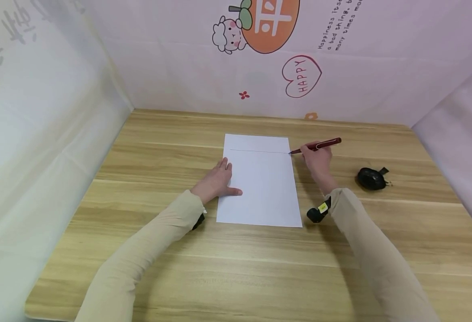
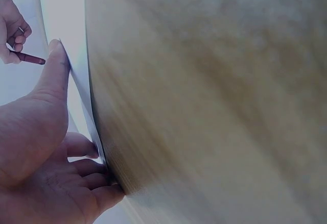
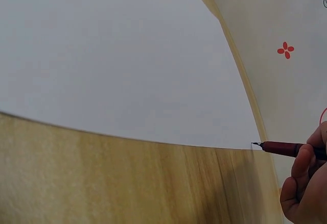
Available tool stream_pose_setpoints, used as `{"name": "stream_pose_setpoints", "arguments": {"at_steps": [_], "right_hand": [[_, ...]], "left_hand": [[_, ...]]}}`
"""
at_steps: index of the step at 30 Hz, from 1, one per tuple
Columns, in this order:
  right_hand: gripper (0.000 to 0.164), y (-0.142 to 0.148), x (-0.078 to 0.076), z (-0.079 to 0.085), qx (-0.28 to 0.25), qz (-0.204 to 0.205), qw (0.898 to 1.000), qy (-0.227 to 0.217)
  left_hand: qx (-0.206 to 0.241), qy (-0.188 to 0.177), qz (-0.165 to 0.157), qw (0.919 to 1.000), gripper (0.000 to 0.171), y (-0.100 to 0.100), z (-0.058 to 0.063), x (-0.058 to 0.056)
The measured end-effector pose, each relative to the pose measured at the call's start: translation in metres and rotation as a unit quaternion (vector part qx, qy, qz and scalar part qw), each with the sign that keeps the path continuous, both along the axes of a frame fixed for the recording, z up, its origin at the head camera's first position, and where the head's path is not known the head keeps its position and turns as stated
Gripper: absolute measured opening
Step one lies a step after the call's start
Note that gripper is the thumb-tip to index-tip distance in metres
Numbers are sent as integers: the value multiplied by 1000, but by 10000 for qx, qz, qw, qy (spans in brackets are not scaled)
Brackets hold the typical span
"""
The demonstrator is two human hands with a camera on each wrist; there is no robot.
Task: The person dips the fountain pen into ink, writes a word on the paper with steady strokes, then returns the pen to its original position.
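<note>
A white sheet of paper (image 1: 261,192) lies on the wooden table, with one thin straight line (image 1: 256,151) drawn across its upper part. My left hand (image 1: 215,181) rests on the sheet's left edge, thumb spread toward the middle and the other fingers pointing up the page. In my right hand (image 1: 319,162) I pinch a dark red fountain pen (image 3: 281,148), its tail slanting up to the right. The nib (image 3: 256,144) is at the paper's right edge, by the line's right end. The left wrist view shows the left thumb (image 2: 53,71) stretched along the paper.
A small black rounded object (image 1: 371,179) with a tab lies on the table right of the right hand. Black wrist gear (image 1: 318,214) with a yellow label sits by the right cuff. A printed white cloth wall (image 1: 179,67) rises behind the table (image 1: 260,273).
</note>
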State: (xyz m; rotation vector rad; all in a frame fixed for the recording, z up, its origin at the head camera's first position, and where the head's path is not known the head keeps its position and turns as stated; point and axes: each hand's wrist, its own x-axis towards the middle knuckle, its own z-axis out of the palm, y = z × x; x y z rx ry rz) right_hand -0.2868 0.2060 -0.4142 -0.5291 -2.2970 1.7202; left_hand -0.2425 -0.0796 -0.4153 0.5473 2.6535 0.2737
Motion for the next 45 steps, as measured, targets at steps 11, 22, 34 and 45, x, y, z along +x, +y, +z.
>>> {"name": "stream_pose_setpoints", "arguments": {"at_steps": [11,22,34,45], "right_hand": [[18,-8,-1,-1,416,27,9991,-96],[15,-14,-3,3,365,58,9993,-53],[8,-29,-9,6,273,87,9996,-87],[9,-71,-28,16,486,493,9975,144]], "left_hand": [[-94,22,26,9999,99,-5,1,0],[-88,24,106,9999,99,-10,4,-3],[-10,-10,136,9999,99,-16,8,1],[-69,96,-119,9999,97,-7,4,4]]}}
